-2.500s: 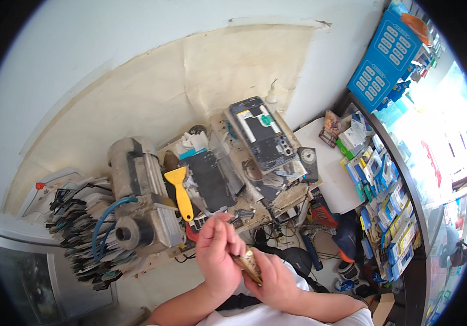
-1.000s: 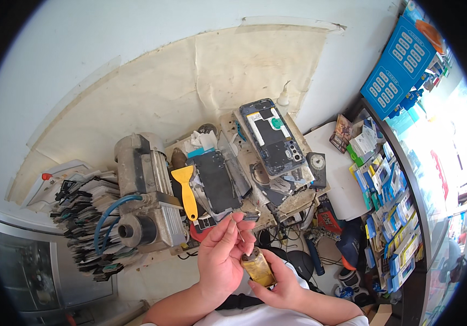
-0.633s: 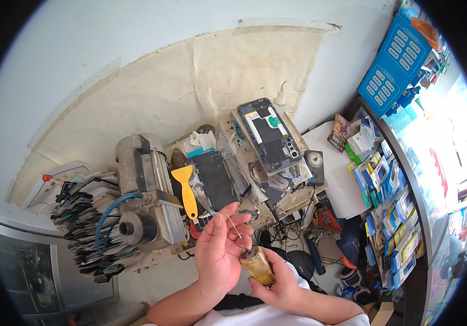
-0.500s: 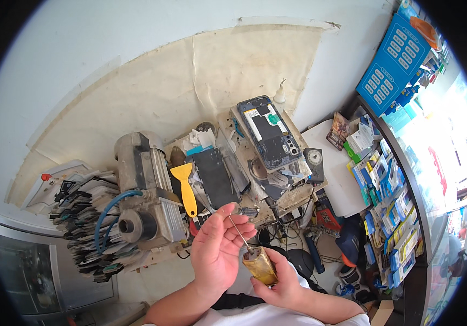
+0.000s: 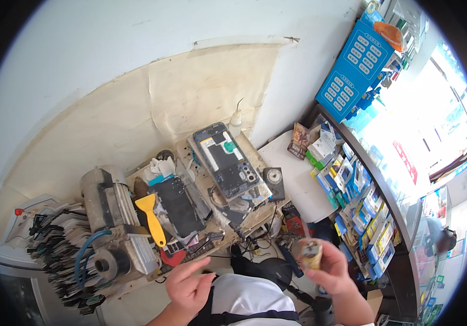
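Observation:
My right hand [image 5: 331, 269] is closed around a worn yellowish block-shaped holder [image 5: 313, 263] with a dark, pitted top, held up to the right of my body. A faint thin rod seems to stand at its top, too blurred to be sure. Off the table's front edge, my left hand [image 5: 189, 285] has loosely bent fingers, apart, with nothing visible in them. On the workbench lies a phone [image 5: 227, 161] with its back cover off, its inner parts showing. Nearer the left hand are a yellow plastic scraper [image 5: 151, 220] and a dark flat panel [image 5: 176, 206].
A dusty grey motor-driven pump [image 5: 111, 217] with a blue hose occupies the left side, beside stacked flat parts [image 5: 62, 252]. A clear-white dropper bottle [image 5: 235, 124] stands behind the phone. Boxed accessories [image 5: 366, 212] fill the right; cables hang below the bench.
My hands have moved apart: the right one went rightward with the holder, the left one down and left, off the thin rod. The whole view has shifted, so the bench appears farther left and lower.

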Motion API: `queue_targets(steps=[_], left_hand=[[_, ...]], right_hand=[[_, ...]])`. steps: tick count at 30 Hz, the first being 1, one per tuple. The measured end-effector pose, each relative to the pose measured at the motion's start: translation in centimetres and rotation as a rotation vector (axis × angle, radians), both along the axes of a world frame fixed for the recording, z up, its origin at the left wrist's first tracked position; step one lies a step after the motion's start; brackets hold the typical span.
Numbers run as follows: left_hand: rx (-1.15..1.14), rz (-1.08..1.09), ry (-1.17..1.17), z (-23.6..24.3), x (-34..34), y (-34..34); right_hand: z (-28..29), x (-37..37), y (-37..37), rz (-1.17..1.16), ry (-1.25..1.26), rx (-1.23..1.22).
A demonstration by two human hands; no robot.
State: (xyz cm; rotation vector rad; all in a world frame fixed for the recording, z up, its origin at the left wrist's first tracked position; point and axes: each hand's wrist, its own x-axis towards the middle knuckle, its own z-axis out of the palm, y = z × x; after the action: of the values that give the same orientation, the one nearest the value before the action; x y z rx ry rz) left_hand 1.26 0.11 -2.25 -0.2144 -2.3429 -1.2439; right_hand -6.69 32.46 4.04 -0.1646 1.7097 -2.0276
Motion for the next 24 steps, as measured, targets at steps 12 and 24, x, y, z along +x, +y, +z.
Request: queue_targets(steps=[12,24], left_hand=[[-0.336,0.178,-0.03,6.4,-9.0,1.0],[-0.586,0.025,-0.386,9.5,-19.4,0.6]], right_hand=[[4.6,-23.3,0.9,0.348,0.618,0.387],[4.3,-32.6,-10.5,0.671,1.101,0.688]])
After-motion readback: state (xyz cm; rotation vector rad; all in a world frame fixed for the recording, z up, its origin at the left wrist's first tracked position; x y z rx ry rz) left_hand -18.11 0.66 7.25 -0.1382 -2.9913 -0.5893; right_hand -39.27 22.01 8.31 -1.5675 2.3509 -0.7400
